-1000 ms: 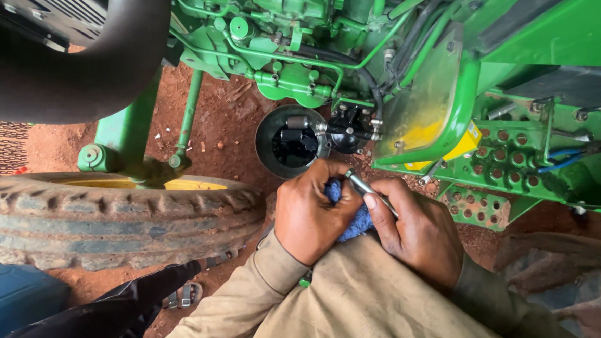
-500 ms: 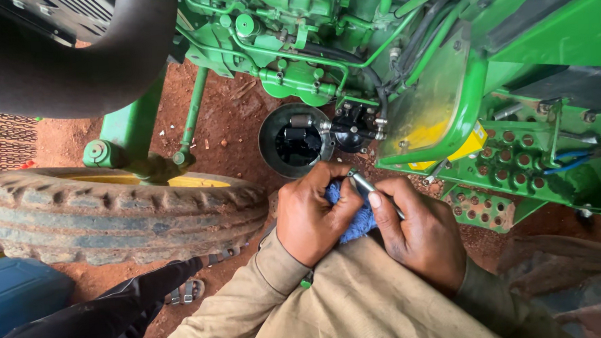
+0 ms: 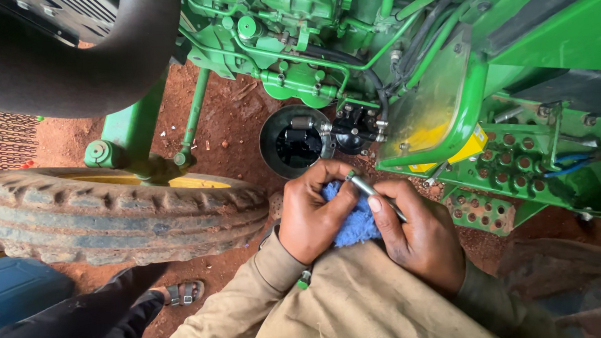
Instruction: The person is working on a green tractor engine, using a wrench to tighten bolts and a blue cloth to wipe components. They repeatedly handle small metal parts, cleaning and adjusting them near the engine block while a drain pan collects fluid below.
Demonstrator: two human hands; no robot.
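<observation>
My left hand [image 3: 313, 213] is closed around a blue cloth [image 3: 353, 221], pressing it against a thin silver metal rod [image 3: 371, 190]. My right hand [image 3: 421, 238] grips that rod between thumb and fingers, the rod's tip pointing up-left. Both hands rest just above my lap, in tan sleeves. Right above them is a round black metal cup [image 3: 293, 140] with dark parts inside, mounted under the green tractor engine [image 3: 307, 31].
A worn front tyre [image 3: 118, 213] on a yellow rim lies left of my hands. Red dirt ground [image 3: 229, 118] runs beneath the machine. A green perforated step [image 3: 513, 171] is at right. Another person's dark trouser leg and sandalled foot [image 3: 180, 293] are at lower left.
The view has shifted slightly. My hands stay together on the rod and cloth, with only small movement of the fingers.
</observation>
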